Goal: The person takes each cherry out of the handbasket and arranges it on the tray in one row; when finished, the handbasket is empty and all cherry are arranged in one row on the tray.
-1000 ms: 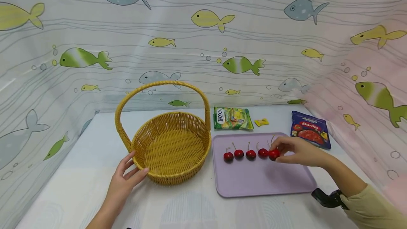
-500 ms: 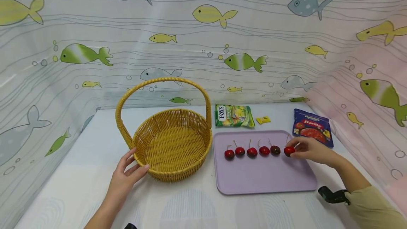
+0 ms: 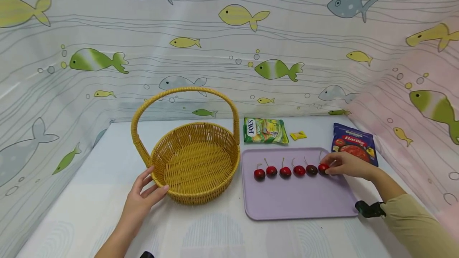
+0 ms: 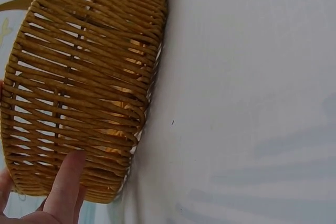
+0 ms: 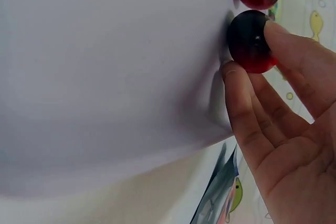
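On the left, the left hand (image 3: 141,202) rests against the near outer wall of the wicker basket (image 3: 195,162), its fingers fairly straight and spread along the weave and its thumb up at the rim; it grips nothing. The left wrist view shows a fingertip (image 4: 67,179) lying flat on the woven side. The basket stands upright on the white table (image 3: 215,238) with its handle arched over it. Just right of the basket lies a lilac tray (image 3: 297,204), and across its far half runs a row of cherries (image 3: 285,171), close together, stems up. At the right end of that row the right hand (image 3: 349,165) pinches the last cherry (image 3: 323,168) between thumb and fingertips, the fruit down on the tray just beside its darker neighbour. Behind the tray lie a green sweets bag (image 3: 265,130), a small yellow wrapper (image 3: 298,135) and, further right, a blue pouch (image 3: 354,143).
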A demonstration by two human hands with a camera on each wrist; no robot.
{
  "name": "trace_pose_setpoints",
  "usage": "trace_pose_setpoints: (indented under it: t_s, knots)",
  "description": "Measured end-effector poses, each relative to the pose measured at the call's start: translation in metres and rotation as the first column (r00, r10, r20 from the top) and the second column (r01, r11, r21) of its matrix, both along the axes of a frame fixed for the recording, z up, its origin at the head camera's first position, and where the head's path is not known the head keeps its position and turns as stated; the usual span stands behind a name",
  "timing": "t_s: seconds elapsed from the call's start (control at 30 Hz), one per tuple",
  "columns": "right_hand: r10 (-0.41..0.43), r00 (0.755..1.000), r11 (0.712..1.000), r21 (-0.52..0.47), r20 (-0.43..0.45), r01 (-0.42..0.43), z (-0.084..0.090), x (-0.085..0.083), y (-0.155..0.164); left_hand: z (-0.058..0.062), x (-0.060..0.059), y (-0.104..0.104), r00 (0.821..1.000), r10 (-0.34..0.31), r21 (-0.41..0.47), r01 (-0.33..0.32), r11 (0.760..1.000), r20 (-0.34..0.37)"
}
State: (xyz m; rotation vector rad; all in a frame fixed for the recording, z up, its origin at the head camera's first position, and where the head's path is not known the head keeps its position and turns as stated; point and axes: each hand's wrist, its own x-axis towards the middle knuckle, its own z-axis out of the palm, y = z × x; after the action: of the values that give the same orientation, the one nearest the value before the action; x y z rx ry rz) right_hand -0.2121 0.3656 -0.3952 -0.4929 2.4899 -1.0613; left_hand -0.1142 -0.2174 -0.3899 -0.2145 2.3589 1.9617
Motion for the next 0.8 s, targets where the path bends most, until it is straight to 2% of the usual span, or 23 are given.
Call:
trace_pose_setpoints:
  t_s: [0.2, 0.47, 0.6, 0.7, 0.77, 0.8]
  knots:
    - [-0.012, 1.000, 0.999, 0.036, -0.011, 0.013, -0.001, -0.001, 0.001, 0.000, 0.001, 0.000, 1.000, -0.002, -0.010, 0.002, 1.000, -0.005]
    - [-0.010, 0.999, 1.000, 0.016, -0.044, 0.011, 0.004, 0.004, 0.006, 0.004, 0.001, -0.002, 1.000, 0.006, -0.012, -0.006, 1.000, -0.019]
    - [-0.028, 0.986, 0.999, 0.034, -0.166, 0.034, 0.016, 0.013, 0.009, 0.011, 0.004, -0.011, 0.999, 0.021, -0.087, -0.024, 0.996, -0.034]
    - [-0.086, 0.949, 0.991, 0.070, -0.304, 0.112, 0.029, 0.021, 0.009, 0.020, 0.007, -0.024, 0.998, 0.031, -0.234, -0.042, 0.971, -0.050]
    - [-0.148, 0.917, 0.978, 0.083, -0.371, 0.191, 0.040, 0.027, 0.008, 0.027, 0.009, -0.036, 0.996, 0.023, -0.362, -0.052, 0.931, -0.084]
    - [-0.176, 0.899, 0.971, 0.082, -0.401, 0.226, 0.045, 0.030, 0.008, 0.030, 0.009, -0.042, 0.995, 0.015, -0.429, -0.056, 0.902, -0.099]
